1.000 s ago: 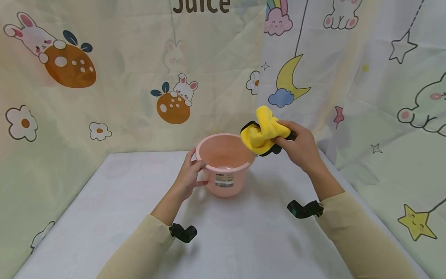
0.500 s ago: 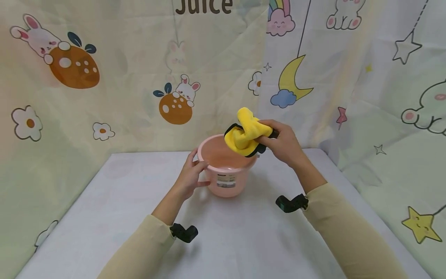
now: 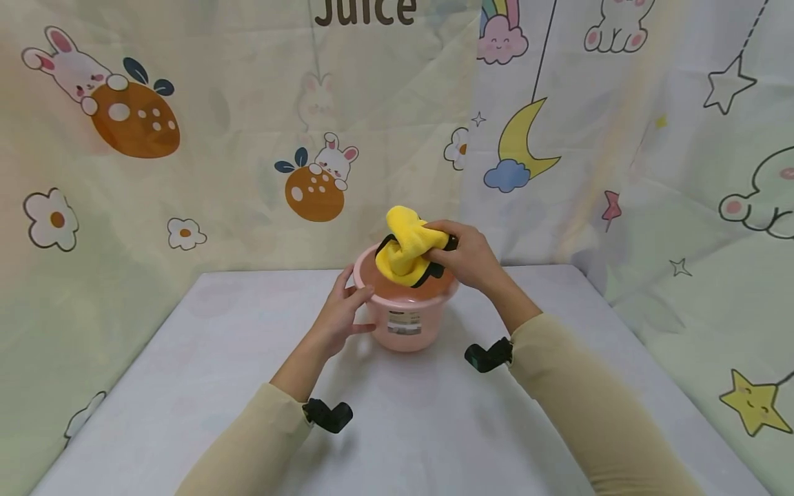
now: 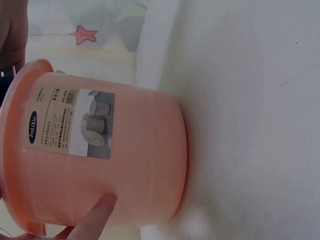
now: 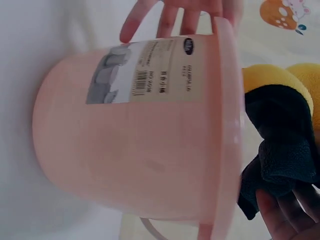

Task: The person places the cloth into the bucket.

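A pink plastic bucket [image 3: 406,324] with a paper label [image 4: 75,122] stands upright on the table. My left hand [image 3: 340,310] holds it at the left of the rim. In the left wrist view the thumb [image 4: 97,215] lies against the bucket's side wall. My right hand [image 3: 465,255] pinches a bunched yellow and black cloth [image 3: 406,251] over the bucket's mouth. The right wrist view shows the cloth's black fleecy side [image 5: 285,145] beyond the rim, with the fingers under it. Part of the bucket's inside is hidden behind the cloth.
The table has a white cover [image 3: 248,386]. Printed curtains [image 3: 217,138] hang behind it and along its sides. A thin handle [image 5: 152,230] shows by the bucket in the right wrist view. Black camera mounts [image 3: 329,415] sit on both wrists.
My right hand has carried the cloth leftward and slightly down, from beside the bucket's right rim to over its mouth. My left hand stays on the bucket, which has not moved.
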